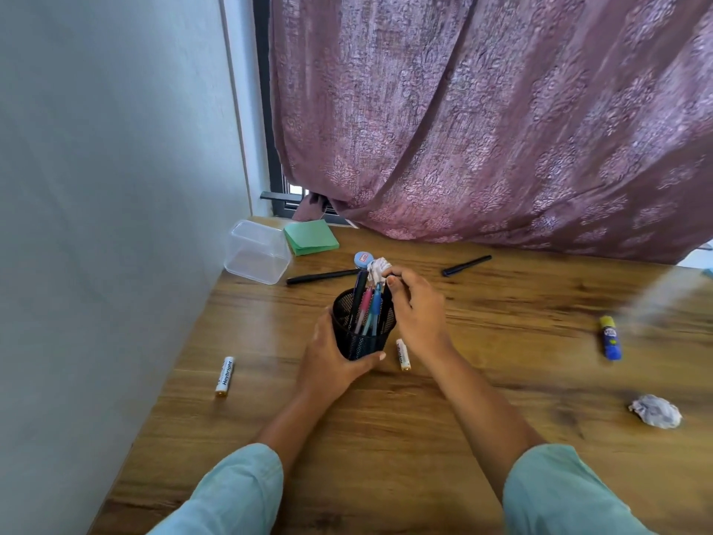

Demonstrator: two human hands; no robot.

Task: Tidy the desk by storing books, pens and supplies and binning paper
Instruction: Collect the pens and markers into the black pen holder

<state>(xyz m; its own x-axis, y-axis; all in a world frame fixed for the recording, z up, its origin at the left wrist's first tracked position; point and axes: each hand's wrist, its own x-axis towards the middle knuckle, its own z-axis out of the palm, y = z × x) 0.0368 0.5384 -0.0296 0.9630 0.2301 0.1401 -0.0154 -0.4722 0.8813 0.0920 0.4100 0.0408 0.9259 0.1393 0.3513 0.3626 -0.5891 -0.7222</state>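
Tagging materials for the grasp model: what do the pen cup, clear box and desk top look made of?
The pen cup: black wire mesh, likely metal, matte; the pens show through its holes. The clear box: translucent plastic, faintly glossy; the wall shows through. The desk top: wood grain with a low sheen; solid wood or laminate, cannot tell.

Pale aqua sleeves (231, 492), bare forearms (482, 399)

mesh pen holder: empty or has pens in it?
Has pens: several pens stand inside the mesh pen holder, which the left hand grips.
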